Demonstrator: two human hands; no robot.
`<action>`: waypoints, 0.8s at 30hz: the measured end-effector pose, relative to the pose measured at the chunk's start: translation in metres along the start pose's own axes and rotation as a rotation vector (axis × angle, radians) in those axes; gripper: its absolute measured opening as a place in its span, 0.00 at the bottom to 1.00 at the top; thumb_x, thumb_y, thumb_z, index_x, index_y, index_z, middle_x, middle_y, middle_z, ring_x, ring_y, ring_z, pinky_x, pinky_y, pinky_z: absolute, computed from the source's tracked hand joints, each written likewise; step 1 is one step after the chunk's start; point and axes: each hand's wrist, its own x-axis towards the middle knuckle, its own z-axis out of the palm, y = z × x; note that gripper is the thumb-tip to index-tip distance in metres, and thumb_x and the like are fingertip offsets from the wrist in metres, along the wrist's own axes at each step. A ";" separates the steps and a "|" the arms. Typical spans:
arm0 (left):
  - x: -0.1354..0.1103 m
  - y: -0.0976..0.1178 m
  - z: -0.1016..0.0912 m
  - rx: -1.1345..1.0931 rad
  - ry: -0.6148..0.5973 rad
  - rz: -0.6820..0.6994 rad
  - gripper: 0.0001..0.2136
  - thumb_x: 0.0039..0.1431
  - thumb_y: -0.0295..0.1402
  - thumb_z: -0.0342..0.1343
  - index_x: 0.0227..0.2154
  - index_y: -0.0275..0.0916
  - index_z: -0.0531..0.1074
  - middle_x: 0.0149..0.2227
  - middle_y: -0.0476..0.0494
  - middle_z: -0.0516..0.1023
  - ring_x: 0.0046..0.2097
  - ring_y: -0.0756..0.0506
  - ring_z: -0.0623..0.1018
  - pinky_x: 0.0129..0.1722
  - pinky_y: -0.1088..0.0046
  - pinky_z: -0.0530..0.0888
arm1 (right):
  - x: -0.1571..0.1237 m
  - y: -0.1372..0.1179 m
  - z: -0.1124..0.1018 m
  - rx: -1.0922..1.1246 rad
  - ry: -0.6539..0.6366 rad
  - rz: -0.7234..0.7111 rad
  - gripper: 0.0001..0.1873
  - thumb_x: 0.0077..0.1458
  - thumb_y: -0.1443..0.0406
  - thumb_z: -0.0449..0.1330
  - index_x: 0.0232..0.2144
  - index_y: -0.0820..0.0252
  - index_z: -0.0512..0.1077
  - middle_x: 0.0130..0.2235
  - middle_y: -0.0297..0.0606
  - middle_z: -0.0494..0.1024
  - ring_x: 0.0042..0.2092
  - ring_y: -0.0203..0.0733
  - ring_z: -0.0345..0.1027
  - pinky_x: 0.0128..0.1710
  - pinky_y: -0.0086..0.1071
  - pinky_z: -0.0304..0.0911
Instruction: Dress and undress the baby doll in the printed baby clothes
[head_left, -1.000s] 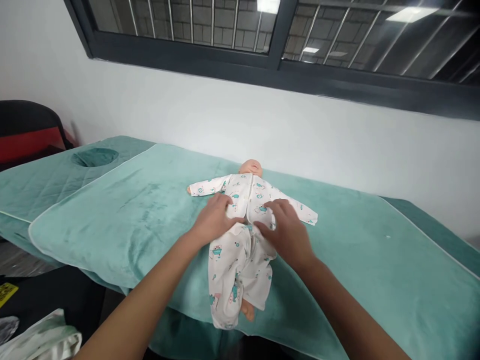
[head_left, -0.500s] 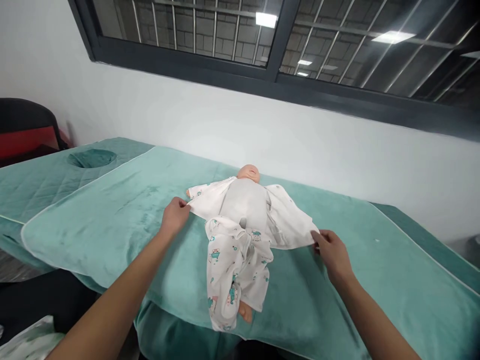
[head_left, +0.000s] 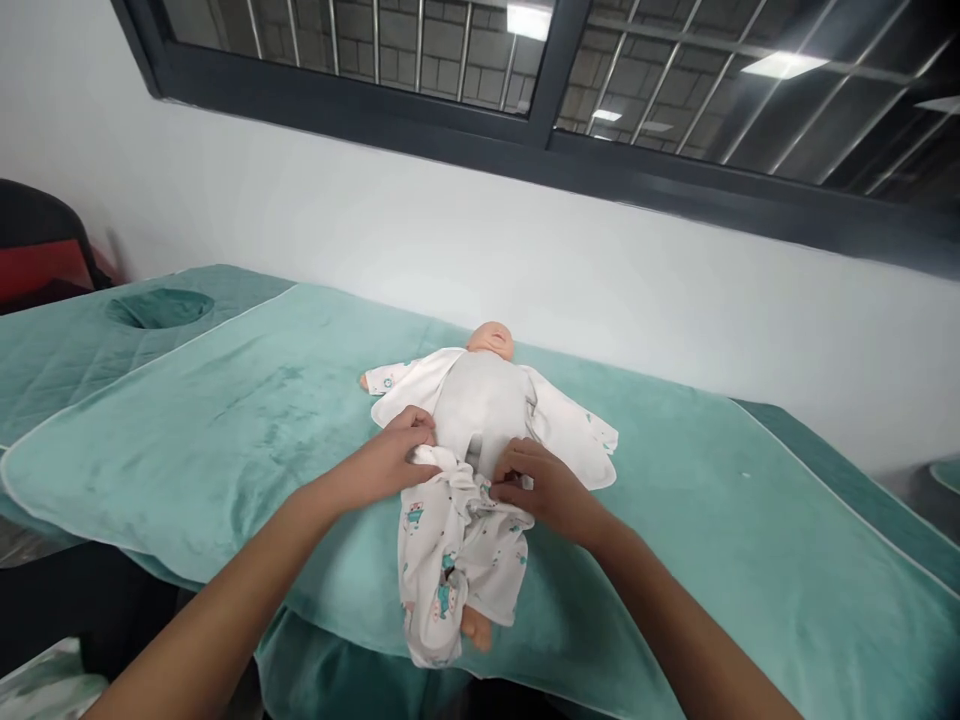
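A baby doll lies on its back, head toward the wall, its pale grey cloth torso bare in front. Its white jacket is spread open to both sides, with the sleeves on the arms. White printed pants cover the legs, bunched at the waist, and one foot sticks out. My left hand pinches the waistband on its left side. At the other side, my right hand has its fingers curled on the waistband, closed on the cloth.
A green velvety cover lies over the bed under the doll. The bed has a round face hole at the left. Behind it stands a white wall with a barred window. A black and red chair is at far left.
Both hands have let go of the jacket's spread edges and moved inward to the pants' waistband. The jacket flaps now lie loose on the cover. The view has shifted slightly.
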 end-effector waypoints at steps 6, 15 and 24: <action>0.019 0.005 0.024 0.336 0.389 -0.096 0.10 0.58 0.28 0.44 0.39 0.40 0.69 0.38 0.43 0.76 0.42 0.42 0.75 0.41 0.67 0.68 | 0.004 -0.017 -0.009 0.284 -0.044 0.148 0.17 0.59 0.54 0.57 0.25 0.59 0.64 0.29 0.31 0.66 0.32 0.35 0.57 0.33 0.30 0.55; 0.023 0.011 0.034 0.497 0.369 -0.252 0.06 0.59 0.34 0.48 0.36 0.42 0.69 0.31 0.44 0.79 0.36 0.41 0.77 0.32 0.70 0.61 | 0.024 -0.013 -0.017 0.359 -0.293 0.239 0.19 0.54 0.50 0.60 0.27 0.61 0.69 0.28 0.30 0.66 0.29 0.33 0.56 0.29 0.29 0.52; -0.003 -0.021 0.030 -0.035 0.310 -0.268 0.09 0.55 0.31 0.48 0.38 0.43 0.70 0.37 0.48 0.79 0.39 0.43 0.76 0.38 0.72 0.66 | -0.011 0.016 -0.034 0.264 -0.533 0.361 0.23 0.52 0.46 0.60 0.24 0.60 0.69 0.24 0.29 0.62 0.26 0.33 0.51 0.25 0.30 0.44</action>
